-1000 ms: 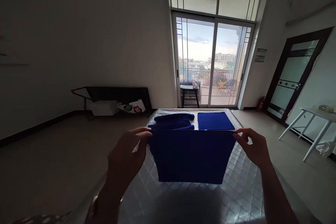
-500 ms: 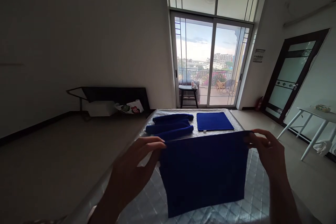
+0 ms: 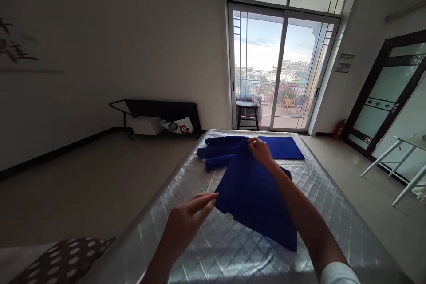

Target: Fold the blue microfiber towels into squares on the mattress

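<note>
- Head view: blue cloth sheet [image 3: 256, 199] above the middle of the quilted silver mattress [image 3: 206, 262]; whether it touches there, cannot tell.
- Left hand [image 3: 189, 215] pinches its near-left corner; right hand [image 3: 261, 151], well apart, pinches its edge toward the mattress's far end.
- Progress, judged from layout: three rolled blue cloths [image 3: 216, 152] at mattress far end, left side; flat blue cloth [image 3: 288, 147] at far end, right side; held sheet unrolled, not yet released.
- Sheet slanted, free corner toward mattress near-right; white tag [image 3: 229, 216] on near edge. Long axis uncertain, shape foreshortened.
</note>
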The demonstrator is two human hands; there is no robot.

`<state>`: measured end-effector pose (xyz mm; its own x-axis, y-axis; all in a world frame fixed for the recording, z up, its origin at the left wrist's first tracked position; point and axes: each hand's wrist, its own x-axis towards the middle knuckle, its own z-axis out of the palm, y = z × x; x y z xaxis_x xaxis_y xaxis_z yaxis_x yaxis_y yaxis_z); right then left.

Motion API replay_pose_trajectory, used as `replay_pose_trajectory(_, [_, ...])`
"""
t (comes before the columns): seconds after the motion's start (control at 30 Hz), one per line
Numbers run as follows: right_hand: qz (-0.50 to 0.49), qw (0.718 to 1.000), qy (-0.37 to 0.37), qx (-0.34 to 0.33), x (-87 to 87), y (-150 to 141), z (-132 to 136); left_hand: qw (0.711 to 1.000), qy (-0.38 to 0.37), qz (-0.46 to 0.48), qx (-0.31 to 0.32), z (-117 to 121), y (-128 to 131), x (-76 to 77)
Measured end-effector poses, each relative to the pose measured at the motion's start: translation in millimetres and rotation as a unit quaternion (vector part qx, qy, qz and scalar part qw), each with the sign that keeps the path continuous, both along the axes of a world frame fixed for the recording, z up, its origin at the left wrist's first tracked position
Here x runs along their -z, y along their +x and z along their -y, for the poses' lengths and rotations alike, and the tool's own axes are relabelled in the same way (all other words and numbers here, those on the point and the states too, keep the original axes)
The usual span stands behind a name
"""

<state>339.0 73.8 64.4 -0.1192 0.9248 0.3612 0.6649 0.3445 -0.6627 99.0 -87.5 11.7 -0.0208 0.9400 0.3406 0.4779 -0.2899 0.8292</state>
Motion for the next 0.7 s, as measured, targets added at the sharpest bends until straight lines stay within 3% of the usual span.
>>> replay_pose_trajectory(0.07, [0.062, 0.994, -0.057, -0.064, 36.3, -30, 2, 0.996, -0.076, -0.017, -0.038, 3, -17, 46.7])
replay_pose_trajectory(0.13, [0.085, 0.988, -0.088, -0.096, 69.2, -39, 20, 0.987, -0.151, -0.034, -0.051, 8, -31, 87.4])
replay_pose_trajectory(0.2, [0.104, 0.983, -0.110, -0.106, 94.9, -24, 49, 0.980, -0.189, -0.040, -0.049, 13, -42, 116.8])
replay_pose_trajectory(0.27, [0.131, 0.978, -0.131, -0.094, 113.5, 8, 86, 0.980, -0.190, -0.040, -0.043, 15, -51, 135.6])
replay_pose_trajectory(0.37, [0.161, 0.976, -0.142, -0.027, 134.6, 66, 146, 0.986, -0.157, -0.052, -0.036, 17, -59, 152.1])
replay_pose_trajectory(0.47, [0.155, 0.968, -0.196, -0.012, 154.2, 106, 196, 0.989, -0.098, -0.093, -0.055, 20, -61, 161.7])
replay_pose_trajectory(0.57, [0.131, 0.968, -0.213, 0.003, 170.8, 118, 224, 0.990, -0.048, -0.122, -0.058, 26, -60, 163.8])
replay_pose_trajectory(0.7, [0.101, 0.980, -0.171, 0.009, 183.7, 116, 236, 0.989, -0.020, -0.131, -0.058, 31, -63, 161.7])
